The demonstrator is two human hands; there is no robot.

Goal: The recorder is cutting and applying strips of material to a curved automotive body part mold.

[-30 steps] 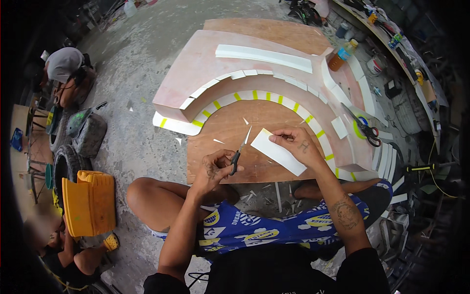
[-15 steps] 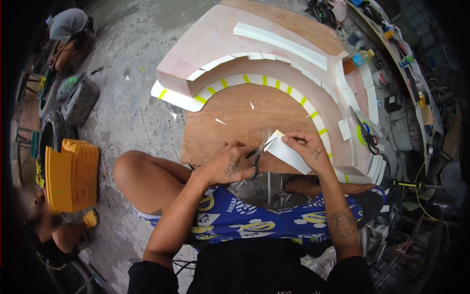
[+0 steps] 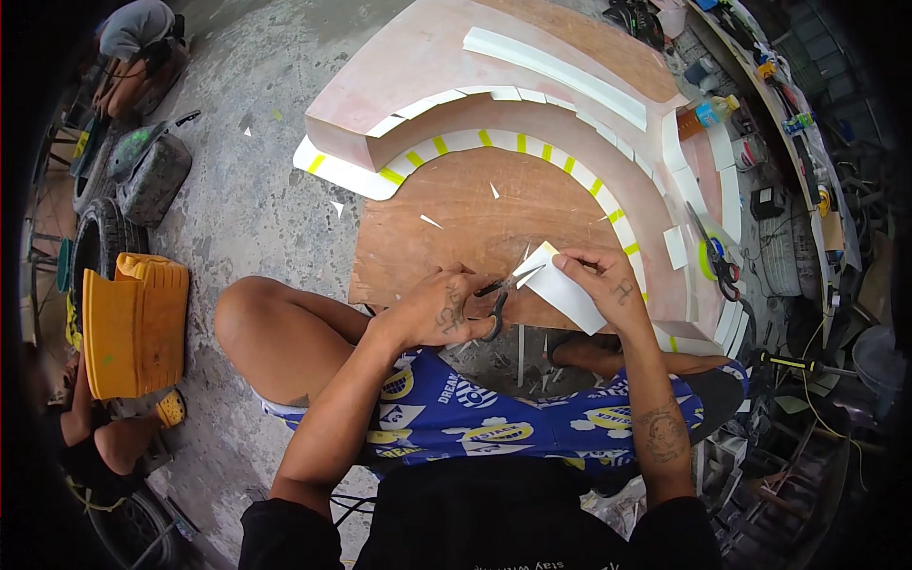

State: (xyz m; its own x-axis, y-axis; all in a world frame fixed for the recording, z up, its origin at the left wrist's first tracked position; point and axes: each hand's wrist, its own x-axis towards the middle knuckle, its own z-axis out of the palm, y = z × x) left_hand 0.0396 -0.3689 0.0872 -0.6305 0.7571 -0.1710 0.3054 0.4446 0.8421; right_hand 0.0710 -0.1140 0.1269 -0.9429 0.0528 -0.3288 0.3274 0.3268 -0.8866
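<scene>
My left hand (image 3: 439, 309) is closed around the black-handled scissors (image 3: 496, 321), fingers through the loops. Their blades point right and meet the upper left edge of a small white sheet (image 3: 570, 299). That sheet, with a yellowish strip along its top, is pinched at its upper right between the thumb and fingers of my right hand (image 3: 600, 283). Below both hands lies a brown wooden board (image 3: 418, 247). Beyond it curves a pinkish arched panel (image 3: 418, 71), lined with white pieces (image 3: 503, 140) and yellow tape strips.
A second pair of scissors (image 3: 727, 274) rests on the panel's right side beside a green-yellow tape roll. White offcuts (image 3: 431, 221) are scattered on the board. A bottle (image 3: 708, 112) stands at right. An orange bin (image 3: 138, 328) and tyres are at left, with two other people nearby.
The whole view has shifted slightly. Both hands keep their grips at nearly the same place, and the scissor blades lie at a slightly different angle against the white sheet.
</scene>
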